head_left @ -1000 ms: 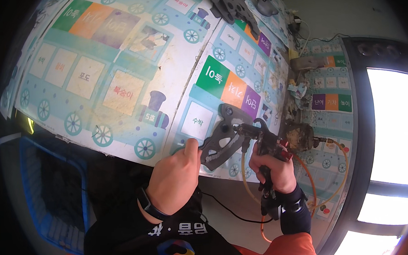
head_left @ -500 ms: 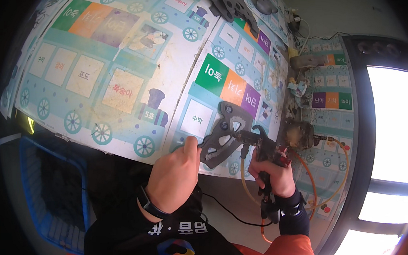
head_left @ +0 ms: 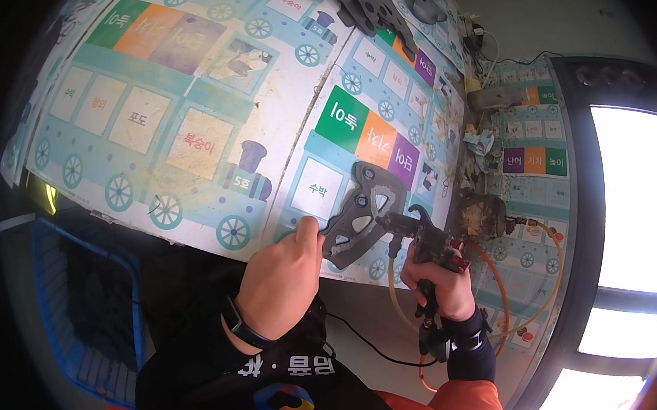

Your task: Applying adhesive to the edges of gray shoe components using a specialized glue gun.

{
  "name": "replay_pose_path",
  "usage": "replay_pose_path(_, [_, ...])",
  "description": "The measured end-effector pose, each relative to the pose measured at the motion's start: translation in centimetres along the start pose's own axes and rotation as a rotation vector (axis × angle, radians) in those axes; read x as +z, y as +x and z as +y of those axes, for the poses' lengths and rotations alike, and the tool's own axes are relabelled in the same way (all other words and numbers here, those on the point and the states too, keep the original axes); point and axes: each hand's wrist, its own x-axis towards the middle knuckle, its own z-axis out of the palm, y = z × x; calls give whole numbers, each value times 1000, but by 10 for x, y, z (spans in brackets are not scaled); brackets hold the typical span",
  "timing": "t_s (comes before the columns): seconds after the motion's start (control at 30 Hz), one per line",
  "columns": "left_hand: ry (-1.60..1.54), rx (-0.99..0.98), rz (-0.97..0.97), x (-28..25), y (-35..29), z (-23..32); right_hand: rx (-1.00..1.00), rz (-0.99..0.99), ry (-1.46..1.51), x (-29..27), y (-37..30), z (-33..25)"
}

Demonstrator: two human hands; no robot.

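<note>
A dark grey flat part (head_left: 364, 189) with cut-out openings lies tilted on the printed table sheet. My left hand (head_left: 279, 284) pinches its near-left edge between closed fingers. My right hand (head_left: 445, 284) is wrapped round the grip of a dark spray gun (head_left: 431, 246), its nozzle close over the part's right side. A whitish streak runs along the part's lower arm, beside an opening. Yellowish and orange hoses hang from the gun.
More dark grey parts (head_left: 375, 12) are piled at the table's far edge. A blue basket (head_left: 91, 310) stands below at left. A grimy round fitting (head_left: 484, 216) with a hose sits by the right wall, near a bright window (head_left: 632, 199). A black cable (head_left: 371, 346) hangs below the table.
The spray gun has shifted slightly, its nozzle a little lower over the part. The whitish streak on the part's lower arm has grown longer. My left hand keeps its hold.
</note>
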Motion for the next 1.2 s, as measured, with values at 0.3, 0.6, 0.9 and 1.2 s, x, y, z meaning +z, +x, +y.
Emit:
replay_pose_path(0.3, [-31,-3,1,-1,-1,0,46,-111,0,4,2,-2])
replay_pose_path(0.6, [-27,6,5,-1,-1,-1,61,-175,20,11,-1,-1])
replay_pose_path(0.9, [-29,-4,6,0,-1,-1,74,-199,8,12,-6,3])
replay_pose_path(1.2, [-11,-2,9,1,-1,-1,94,-211,1,11,-17,6])
